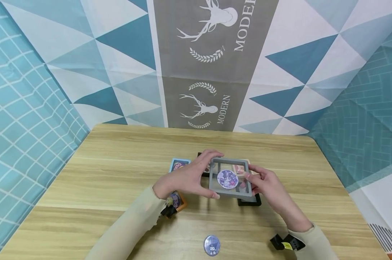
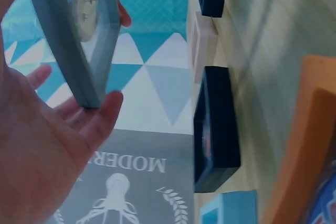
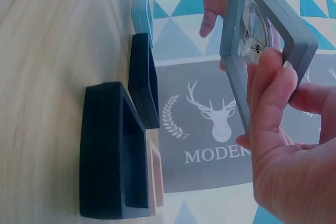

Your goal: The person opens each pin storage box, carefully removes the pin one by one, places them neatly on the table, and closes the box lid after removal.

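A square grey frame (image 1: 230, 195) with a clear middle is held tilted above the table, a round purple-and-white cartoon badge (image 1: 227, 179) inside it. My right hand (image 1: 269, 187) pinches the frame's right side between thumb and fingers, as the right wrist view shows closely. Around the frame's left side, my left hand (image 1: 189, 177) spreads: fingers reach its far corner, and the thumb lies beside the near corner. The left fingers look relaxed; whether the thumb touches the frame is unclear. A blue round badge (image 1: 212, 245) lies at the table's near edge.
Behind and below the hands stand a light-blue frame (image 1: 179, 159), a black frame (image 2: 224, 129), a pale frame (image 2: 205, 43) and a second black frame (image 3: 102, 150). An orange frame (image 1: 182, 206) sits by the left wrist. Patterned cloth (image 1: 124, 65) hangs behind the wooden table (image 1: 118, 169).
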Motion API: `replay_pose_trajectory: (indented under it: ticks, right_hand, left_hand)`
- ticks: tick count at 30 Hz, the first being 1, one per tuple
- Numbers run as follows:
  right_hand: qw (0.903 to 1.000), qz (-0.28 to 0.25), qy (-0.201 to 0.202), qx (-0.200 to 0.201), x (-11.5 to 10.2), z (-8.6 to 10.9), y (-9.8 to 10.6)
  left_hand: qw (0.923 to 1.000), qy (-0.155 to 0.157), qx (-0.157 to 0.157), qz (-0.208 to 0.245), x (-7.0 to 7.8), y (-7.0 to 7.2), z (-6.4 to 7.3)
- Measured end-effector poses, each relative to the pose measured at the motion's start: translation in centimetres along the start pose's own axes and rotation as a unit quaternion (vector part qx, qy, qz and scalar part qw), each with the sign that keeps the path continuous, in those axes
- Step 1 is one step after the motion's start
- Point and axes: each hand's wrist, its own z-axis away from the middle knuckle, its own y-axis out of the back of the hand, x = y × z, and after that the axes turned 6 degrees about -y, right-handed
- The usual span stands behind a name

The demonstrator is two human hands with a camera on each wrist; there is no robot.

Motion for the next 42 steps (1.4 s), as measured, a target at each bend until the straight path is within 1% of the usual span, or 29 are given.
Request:
replay_pose_trajectory:
  ticks: [2,9,13,15,17,21,23,25,31,34,38,42]
  right_hand:
    - [1.0,-0.005,-0.004,0.001,-0.1,0.0,0.0]
    - [0.9998,-0.016,-0.008,0.006,-0.2,0.2,-0.1]
    - [0.9994,-0.019,-0.004,0.03,-0.4,0.3,-0.4]
    - [0.9989,-0.017,0.007,0.044,-0.5,0.6,-0.6]
    - [0.9983,-0.011,0.027,0.05,-0.7,0.9,-0.9]
    - [0.9959,0.014,0.082,0.036,-0.8,1.4,-1.8]
    - [0.9938,0.024,0.104,0.031,-0.8,1.5,-2.3]
    - [0.9923,0.038,0.111,0.04,-0.7,1.6,-2.8]
    - [0.9888,0.056,0.108,0.086,-0.3,1.6,-3.6]
    - [0.9879,0.052,0.114,0.092,-0.2,1.7,-3.7]
    - [0.987,0.047,0.121,0.095,-0.2,1.7,-3.6]
    - [0.9849,0.054,0.13,0.101,-0.3,1.8,-3.6]
  left_hand:
    - [0.9999,-0.003,0.001,0.017,-0.2,0.0,0.0]
    - [0.9989,-0.004,0.007,0.046,-0.4,-0.2,0.0]
    - [0.997,-0.003,0.023,0.074,-0.3,-0.4,-0.1]
    - [0.996,0.007,0.033,0.082,-0.2,-0.4,-0.2]
    - [0.9945,0.025,0.045,0.091,-0.2,-0.5,-0.2]
    - [0.9886,0.07,0.077,0.109,0.0,-0.4,-0.1]
    - [0.9856,0.077,0.091,0.12,0.1,-0.4,-0.1]
    - [0.9839,0.082,0.099,0.124,0.2,-0.4,-0.1]
    - [0.9832,0.069,0.105,0.132,0.4,-0.5,-0.4]
    - [0.983,0.063,0.104,0.138,0.4,-0.6,-0.4]
    - [0.9825,0.067,0.1,0.142,0.4,-0.6,-0.3]
    - [0.9828,0.07,0.097,0.14,0.5,-0.7,-0.4]
